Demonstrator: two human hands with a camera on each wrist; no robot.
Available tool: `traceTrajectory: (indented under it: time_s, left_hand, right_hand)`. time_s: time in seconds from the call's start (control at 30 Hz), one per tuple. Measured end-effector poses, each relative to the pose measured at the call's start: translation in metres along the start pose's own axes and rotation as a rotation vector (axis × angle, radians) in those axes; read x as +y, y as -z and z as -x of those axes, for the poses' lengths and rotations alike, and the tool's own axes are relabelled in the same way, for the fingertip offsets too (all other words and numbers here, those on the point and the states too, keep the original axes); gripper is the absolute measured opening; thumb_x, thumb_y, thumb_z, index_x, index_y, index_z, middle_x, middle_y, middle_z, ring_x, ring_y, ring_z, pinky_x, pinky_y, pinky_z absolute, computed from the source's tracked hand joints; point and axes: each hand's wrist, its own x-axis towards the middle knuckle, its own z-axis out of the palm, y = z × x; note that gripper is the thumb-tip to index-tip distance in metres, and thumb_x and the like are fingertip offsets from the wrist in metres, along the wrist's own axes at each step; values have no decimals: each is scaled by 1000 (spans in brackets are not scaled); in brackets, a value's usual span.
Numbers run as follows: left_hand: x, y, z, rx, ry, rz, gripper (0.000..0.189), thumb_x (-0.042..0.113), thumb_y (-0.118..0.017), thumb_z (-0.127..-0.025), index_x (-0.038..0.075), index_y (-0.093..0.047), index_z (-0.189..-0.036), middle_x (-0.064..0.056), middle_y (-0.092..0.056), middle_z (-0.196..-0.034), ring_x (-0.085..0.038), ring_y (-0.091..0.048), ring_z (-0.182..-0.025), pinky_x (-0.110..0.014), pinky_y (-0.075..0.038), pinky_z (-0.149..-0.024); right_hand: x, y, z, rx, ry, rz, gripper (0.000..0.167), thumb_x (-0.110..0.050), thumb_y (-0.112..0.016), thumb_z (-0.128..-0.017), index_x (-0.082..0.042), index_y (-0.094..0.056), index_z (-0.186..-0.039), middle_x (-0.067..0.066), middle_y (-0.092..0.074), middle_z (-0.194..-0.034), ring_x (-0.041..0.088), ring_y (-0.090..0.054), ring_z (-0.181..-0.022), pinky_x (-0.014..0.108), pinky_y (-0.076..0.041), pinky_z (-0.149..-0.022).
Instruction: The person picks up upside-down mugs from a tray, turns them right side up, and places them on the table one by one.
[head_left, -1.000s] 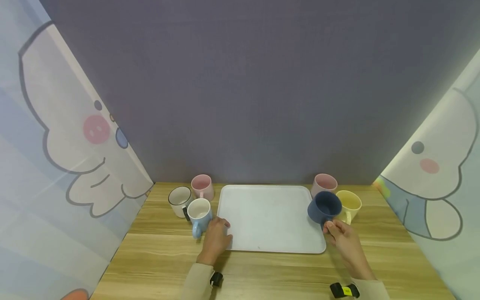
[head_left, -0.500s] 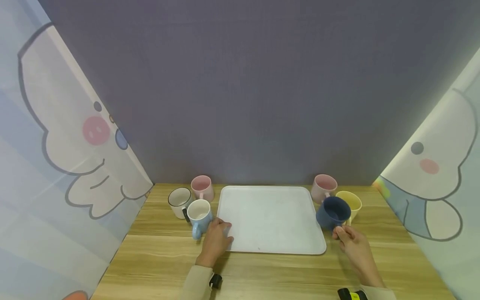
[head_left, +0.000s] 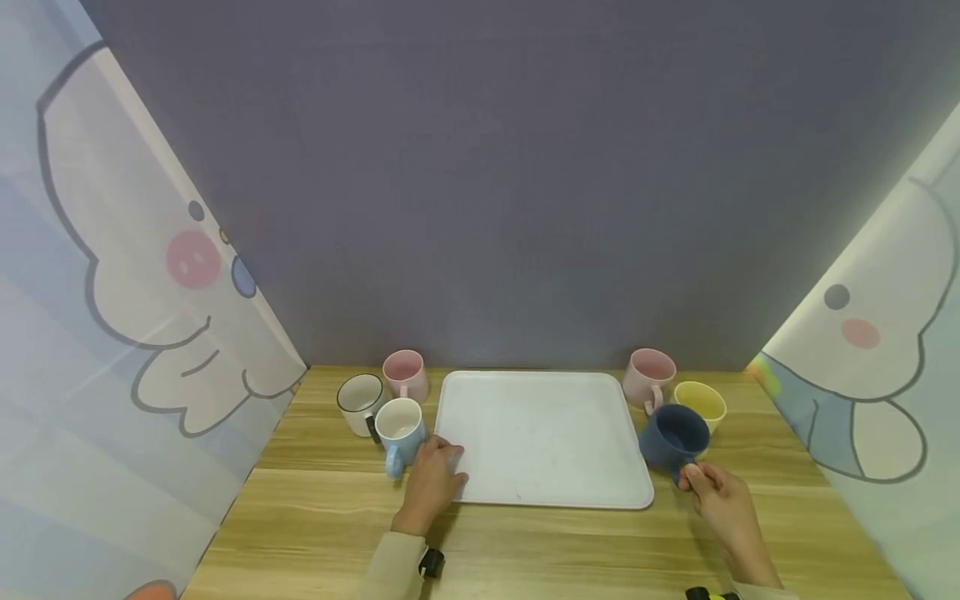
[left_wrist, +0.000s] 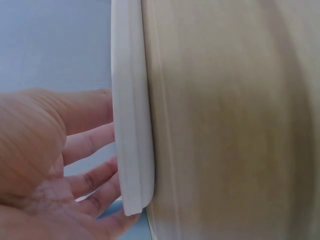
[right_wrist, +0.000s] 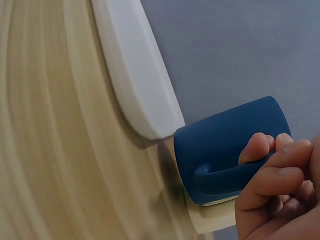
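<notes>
My right hand (head_left: 723, 504) pinches the handle of a dark blue mug (right_wrist: 225, 135), upright just off the right side of a white tray (head_left: 540, 442). I cannot tell whether the mug's base touches the wooden table. Behind it, a yellow mug (head_left: 701, 402) is partly covered, and a pink mug (head_left: 647, 379) stands by the tray's back right corner. With loosely extended fingers, my left hand (head_left: 430, 487) touches the tray's left edge near the front corner. Right beside that hand is a light blue mug (head_left: 401, 433), its handle towards me.
Further left stand a cream mug (head_left: 360, 404) with a black rim and a second pink mug (head_left: 406, 377). A grey panel (head_left: 480, 208) rises behind the table (head_left: 540, 550), and printed cloth walls (head_left: 892, 350) close in both sides.
Held by its handle, the dark blue mug has moved right and towards me, away from above the tray's right edge. More of the right pink mug now shows. The left hand has stayed put.
</notes>
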Motion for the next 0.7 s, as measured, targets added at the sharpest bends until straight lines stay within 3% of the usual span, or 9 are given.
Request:
traceTrajectory:
  time_s: [0.33, 0.7]
  left_hand:
    - [0, -1, 1, 11, 3, 3, 38, 7, -88, -71, 4, -78, -107, -14, -63, -105, -32, -58, -99, -47, -52, -89]
    - [-2, -3, 0, -1, 14, 6, 38, 7, -88, -72, 4, -77, -108, -13, -63, -107, -32, -58, -100, -47, -53, -88]
  right_hand:
    - [10, 7, -3, -22, -48, 52, 39, -29, -45, -110, 6, -63, -114, -7, -62, -81, 5, -45, -60, 23, -41, -54]
    - [5, 7, -10, -55, -96, 78, 52, -38, -42, -110, 8, -59, -124, -6, -63, -85, 7, -48, -66, 23, -44, -57]
